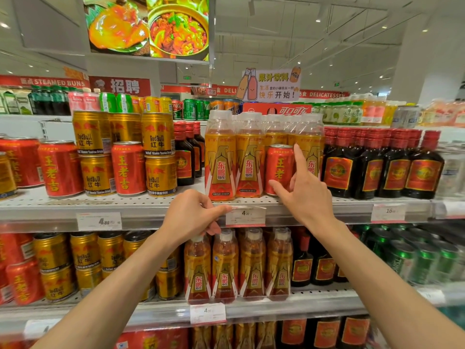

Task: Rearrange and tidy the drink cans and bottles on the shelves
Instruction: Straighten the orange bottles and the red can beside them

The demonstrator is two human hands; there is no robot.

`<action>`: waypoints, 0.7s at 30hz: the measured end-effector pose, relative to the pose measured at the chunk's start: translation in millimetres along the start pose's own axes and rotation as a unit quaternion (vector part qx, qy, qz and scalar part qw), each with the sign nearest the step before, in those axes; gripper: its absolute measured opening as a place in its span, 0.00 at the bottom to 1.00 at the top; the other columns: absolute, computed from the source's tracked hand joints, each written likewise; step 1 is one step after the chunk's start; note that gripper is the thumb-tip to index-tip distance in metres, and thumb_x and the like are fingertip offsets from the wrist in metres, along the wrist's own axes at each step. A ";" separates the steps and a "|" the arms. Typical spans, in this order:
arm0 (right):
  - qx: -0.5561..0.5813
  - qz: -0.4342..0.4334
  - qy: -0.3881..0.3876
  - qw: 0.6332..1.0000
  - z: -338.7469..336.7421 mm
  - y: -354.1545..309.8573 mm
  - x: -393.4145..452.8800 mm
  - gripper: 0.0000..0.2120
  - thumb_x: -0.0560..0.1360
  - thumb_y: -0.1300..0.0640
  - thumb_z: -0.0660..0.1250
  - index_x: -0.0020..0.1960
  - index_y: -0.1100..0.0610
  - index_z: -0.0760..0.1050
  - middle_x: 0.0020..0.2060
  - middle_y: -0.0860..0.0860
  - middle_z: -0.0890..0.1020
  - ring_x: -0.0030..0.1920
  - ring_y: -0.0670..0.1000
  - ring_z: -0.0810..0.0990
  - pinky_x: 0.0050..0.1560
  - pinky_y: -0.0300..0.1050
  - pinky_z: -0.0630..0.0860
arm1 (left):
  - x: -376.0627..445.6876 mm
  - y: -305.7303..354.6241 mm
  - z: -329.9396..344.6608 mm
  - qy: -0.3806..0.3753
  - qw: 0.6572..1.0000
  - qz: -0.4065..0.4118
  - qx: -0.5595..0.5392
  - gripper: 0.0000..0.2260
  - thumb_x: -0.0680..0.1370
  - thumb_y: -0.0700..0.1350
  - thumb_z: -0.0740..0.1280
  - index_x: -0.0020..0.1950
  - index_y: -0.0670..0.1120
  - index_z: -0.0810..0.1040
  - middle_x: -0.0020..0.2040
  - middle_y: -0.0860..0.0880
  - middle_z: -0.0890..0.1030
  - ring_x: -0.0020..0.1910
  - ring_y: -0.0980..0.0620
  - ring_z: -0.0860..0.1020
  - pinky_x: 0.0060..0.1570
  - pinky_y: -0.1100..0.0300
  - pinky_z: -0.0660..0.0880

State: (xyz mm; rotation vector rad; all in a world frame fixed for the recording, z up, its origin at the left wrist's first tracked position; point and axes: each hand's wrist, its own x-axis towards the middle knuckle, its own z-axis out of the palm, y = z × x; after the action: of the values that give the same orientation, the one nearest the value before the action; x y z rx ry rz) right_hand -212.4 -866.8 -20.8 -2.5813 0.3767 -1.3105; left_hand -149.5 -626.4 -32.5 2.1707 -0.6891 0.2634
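Head view only. Shelf edge [156,210] runs across mid-frame; on it stand gold-and-red bottles [234,157], and among them one red can [278,170], out of place between a bottle on its left and another bottle partly hidden behind the hand on its right. Matching red cans [128,167] stand well apart to the left, mixed with stacked gold cans [158,134]; dark bottles with red caps [377,167] fill the right end. Right hand [305,190] is at the stray can, fingers spread and not yet closed: forefinger straight up beside the can's top right rim, thumb reaching across its lower front. Judgement: the hand is opening around the can to lift it out of the bottle row; whether skin touches metal, I cannot tell. Left hand [193,215] sits at the shelf edge, fingers curled, fingertips pinching the upper left corner of a price tag [245,216], likely steadying or straightening it. Likely next step: carry the can to its own kind at left. Risk: a neighbouring bottle nudged on withdrawal.
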 end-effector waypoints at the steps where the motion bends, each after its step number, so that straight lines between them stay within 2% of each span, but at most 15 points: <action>1: -0.009 0.010 -0.006 1.000 1.7 -1.7 1.4 0.48 0.75 0.34 0.66 0.82 0.49 0.41 0.41 0.50 0.82 0.41 0.54 0.83 0.51 0.61 0.82 | 0.1 0.0 0.0 -0.001 1.000 0.000 0.001 0.23 0.76 0.60 0.74 0.34 0.41 0.81 0.27 0.53 0.85 0.29 0.46 0.86 0.39 0.47 0.85; 4: -0.022 0.032 -0.008 0.999 6.2 -5.1 3.6 0.51 0.73 0.31 0.66 0.82 0.51 0.42 0.46 0.53 0.84 0.45 0.58 0.84 0.51 0.61 0.82 | 0.2 0.2 -0.2 -0.002 1.000 -0.003 0.001 0.23 0.75 0.60 0.74 0.35 0.40 0.81 0.27 0.53 0.85 0.29 0.47 0.86 0.40 0.49 0.85; 8: -0.001 0.029 -0.009 1.000 6.9 -2.7 5.3 0.48 0.74 0.34 0.67 0.81 0.53 0.46 0.49 0.53 0.84 0.47 0.57 0.84 0.49 0.57 0.82 | 0.3 0.2 -0.2 0.001 1.000 -0.001 0.011 0.23 0.76 0.60 0.74 0.34 0.40 0.81 0.27 0.53 0.84 0.30 0.48 0.86 0.40 0.52 0.85; 16: 0.029 0.018 -0.007 0.999 10.1 0.9 7.4 0.47 0.74 0.36 0.68 0.81 0.53 0.48 0.49 0.51 0.83 0.47 0.55 0.84 0.48 0.54 0.82 | 0.3 1.4 -0.7 -0.003 1.000 -0.011 -0.001 0.23 0.76 0.59 0.74 0.35 0.40 0.81 0.27 0.51 0.85 0.30 0.45 0.85 0.36 0.53 0.84; 19: 0.029 0.027 -0.010 0.999 11.8 0.9 6.0 0.47 0.75 0.35 0.67 0.82 0.52 0.46 0.48 0.51 0.83 0.47 0.54 0.83 0.50 0.55 0.82 | 0.1 1.0 -0.6 -0.001 1.000 -0.009 0.000 0.24 0.75 0.60 0.74 0.34 0.39 0.82 0.27 0.51 0.85 0.30 0.46 0.85 0.37 0.54 0.85; 21: 0.042 0.028 -0.011 0.999 12.2 1.4 4.9 0.46 0.75 0.36 0.67 0.82 0.52 0.46 0.44 0.48 0.81 0.46 0.53 0.83 0.51 0.58 0.81 | -0.1 0.7 -0.7 -0.001 1.000 -0.012 -0.004 0.23 0.75 0.60 0.74 0.34 0.40 0.81 0.27 0.51 0.85 0.30 0.46 0.86 0.38 0.51 0.85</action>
State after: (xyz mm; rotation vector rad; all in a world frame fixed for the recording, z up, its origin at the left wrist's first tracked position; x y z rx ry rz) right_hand -199.9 -868.7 -24.6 -2.4951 0.3790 -1.2501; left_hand -150.0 -626.2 -31.6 2.1702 -0.6632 0.2457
